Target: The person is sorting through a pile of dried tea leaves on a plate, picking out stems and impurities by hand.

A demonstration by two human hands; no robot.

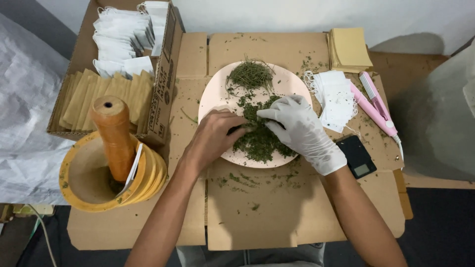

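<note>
Your bare left hand (213, 137) pinches crushed green herb (260, 141), fingers curled shut on it; gloved right hand (302, 131), fingers half-closed, steadies pile. Herb heaped on pale plate (213, 96), 1 stack of empty white sachets (337, 99) beside for reach.

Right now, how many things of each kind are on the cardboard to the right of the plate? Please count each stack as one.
Stack of tan envelopes: 1
Stack of white filter bags: 1
Pink sealing tool: 1
Small black scale: 1
Total: 4
</note>
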